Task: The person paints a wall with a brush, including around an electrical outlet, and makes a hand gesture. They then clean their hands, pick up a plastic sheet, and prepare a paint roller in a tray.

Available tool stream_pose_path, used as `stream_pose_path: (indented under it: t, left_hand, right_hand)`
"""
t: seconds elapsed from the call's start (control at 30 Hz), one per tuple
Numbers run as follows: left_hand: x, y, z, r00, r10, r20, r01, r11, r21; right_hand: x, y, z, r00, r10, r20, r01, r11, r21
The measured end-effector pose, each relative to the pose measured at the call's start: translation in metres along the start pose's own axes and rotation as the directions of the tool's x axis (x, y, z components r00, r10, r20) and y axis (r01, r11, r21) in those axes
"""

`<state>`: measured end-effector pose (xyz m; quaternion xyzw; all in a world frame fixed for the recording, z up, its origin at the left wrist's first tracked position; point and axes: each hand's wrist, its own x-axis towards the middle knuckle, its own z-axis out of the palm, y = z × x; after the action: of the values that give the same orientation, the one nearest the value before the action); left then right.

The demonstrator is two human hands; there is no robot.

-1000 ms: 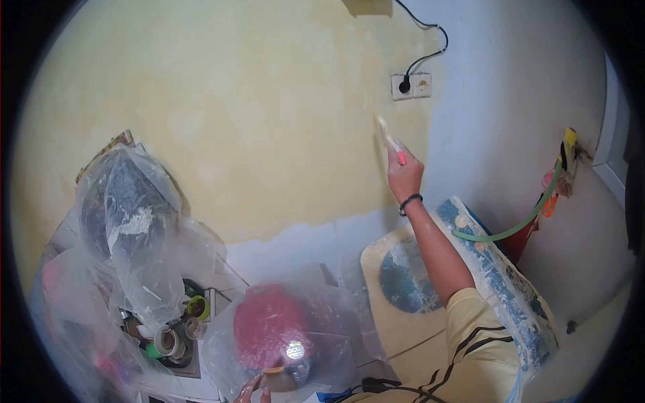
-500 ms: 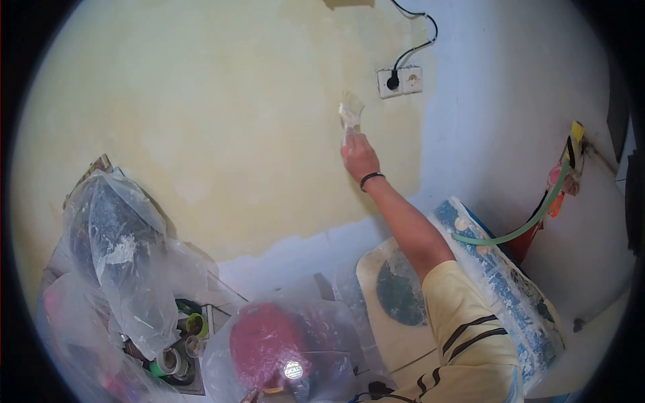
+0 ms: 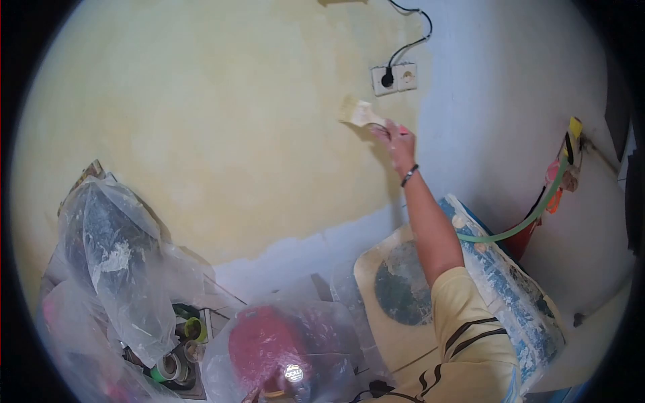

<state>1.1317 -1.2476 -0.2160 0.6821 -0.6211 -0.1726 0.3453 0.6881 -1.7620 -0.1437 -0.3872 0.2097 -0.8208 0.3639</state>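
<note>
Right hand (image 3: pixel 398 144) is closed tight around a paintbrush (image 3: pixel 361 114), whose bristles touch the yellow wall (image 3: pixel 201 121) just below the socket (image 3: pixel 395 78), slightly left.

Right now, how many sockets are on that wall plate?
2, side by side above the brush in the right hand: the left socket holds a black plug, the right socket is free.

paintbrush (image 3: pixel 363 113) | cream-coated bristles, pink handle | near-level — bristles leftward | on yellow wall (image 3: pixel 201 134), below socket (image 3: pixel 394 78)
</note>
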Motion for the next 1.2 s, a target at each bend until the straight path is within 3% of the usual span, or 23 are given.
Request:
stream_pose_path:
  t: [0.03, 0.1, 0.17, 0.23, 0.27, 0.33, 0.4, 0.5, 0.6, 0.67, 0.73, 0.8, 0.83, 0.9, 0.97, 1.03, 1.1, 1.13, 1.2]
  left_hand:
    - [-0.002, -0.001, -0.001, 1.000, 0.020, -0.021, -0.020, 1.000, 0.015]
    - [-0.008, -0.008, -0.002, 0.997, -0.078, -0.021, 0.078, 0.996, -0.032]
    - [-0.009, -0.009, -0.003, 0.995, -0.100, -0.019, 0.099, 0.994, -0.035]
    - [-0.007, -0.003, -0.007, 0.999, -0.052, -0.017, 0.052, 0.999, 0.009]
    - [-0.006, -0.002, -0.008, 0.998, -0.062, -0.014, 0.062, 0.998, 0.010]
    - [-0.005, -0.001, -0.008, 0.997, -0.078, -0.009, 0.078, 0.997, 0.007]
    - [-0.008, -0.005, -0.007, 0.998, -0.054, -0.023, 0.053, 0.999, -0.012]
    - [-0.007, -0.002, -0.004, 0.999, -0.044, -0.025, 0.044, 0.999, 0.009]
    - [0.000, 0.006, -0.010, 1.000, -0.006, -0.014, 0.007, 1.000, 0.017]
    - [0.002, 0.011, -0.010, 1.000, -0.001, -0.002, 0.001, 1.000, -0.006]
    - [0.000, 0.014, -0.013, 1.000, -0.028, -0.011, 0.027, 1.000, -0.010]
    - [-0.002, 0.016, -0.008, 0.999, -0.041, -0.019, 0.041, 0.999, -0.012]
    - [-0.001, 0.017, -0.009, 0.999, -0.037, -0.030, 0.037, 0.999, -0.002]
    - [0.005, 0.012, -0.004, 1.000, -0.007, -0.011, 0.008, 1.000, 0.021]
    - [0.017, 0.020, 0.002, 1.000, 0.011, 0.009, -0.011, 1.000, 0.013]
    - [0.023, 0.021, 0.006, 0.998, 0.036, 0.049, -0.037, 0.999, 0.018]
    - [0.027, 0.008, 0.018, 0.999, 0.024, 0.046, -0.025, 1.000, 0.014]
    - [0.028, 0.008, 0.024, 0.999, 0.007, 0.041, -0.003, 0.995, -0.096]
    - [0.034, 0.017, 0.027, 0.994, 0.099, 0.039, -0.097, 0.994, -0.051]
  right_hand:
    - [-0.002, -0.007, -0.006, 0.998, -0.057, 0.000, 0.057, 0.995, -0.085]
    - [-0.010, -0.016, 0.005, 0.973, -0.230, 0.008, 0.221, 0.923, -0.316]
    - [-0.019, -0.024, 0.021, 0.892, -0.449, 0.050, 0.391, 0.713, -0.582]
    - [-0.017, -0.026, 0.039, 0.755, -0.605, 0.253, 0.558, 0.392, -0.731]
    - [-0.017, -0.022, 0.045, 0.676, -0.640, 0.366, 0.609, 0.206, -0.766]
    - [-0.026, 0.003, 0.051, 0.687, -0.486, 0.540, 0.651, 0.080, -0.755]
    - [-0.055, 0.013, 0.055, 0.685, -0.369, 0.628, 0.716, 0.182, -0.674]
    - [-0.097, 0.004, 0.071, 0.768, -0.391, 0.507, 0.637, 0.547, -0.543]
    - [-0.065, 0.007, 0.062, 0.933, -0.179, 0.312, 0.323, 0.798, -0.509]
    - [-0.013, -0.006, 0.037, 0.965, -0.076, 0.250, 0.238, 0.647, -0.724]
    - [0.012, -0.036, 0.031, 0.935, -0.244, 0.257, 0.352, 0.566, -0.745]
    - [0.021, -0.066, 0.042, 0.735, -0.576, 0.359, 0.579, 0.258, -0.773]
    - [0.017, -0.081, 0.052, 0.662, -0.641, 0.388, 0.661, 0.256, -0.705]
    - [0.024, -0.078, 0.050, 0.533, -0.595, 0.601, 0.752, 0.007, -0.659]
    - [0.026, -0.036, 0.031, 0.477, -0.467, 0.744, 0.824, -0.056, -0.564]
    - [-0.015, -0.002, 0.017, 0.568, -0.258, 0.781, 0.800, -0.050, -0.598]
    - [-0.067, 0.023, 0.006, 0.564, -0.188, 0.804, 0.825, 0.091, -0.557]
    - [-0.091, 0.030, 0.002, 0.558, -0.158, 0.815, 0.828, 0.167, -0.535]
    - [-0.123, 0.023, 0.008, 0.679, 0.041, 0.733, 0.682, 0.333, -0.651]
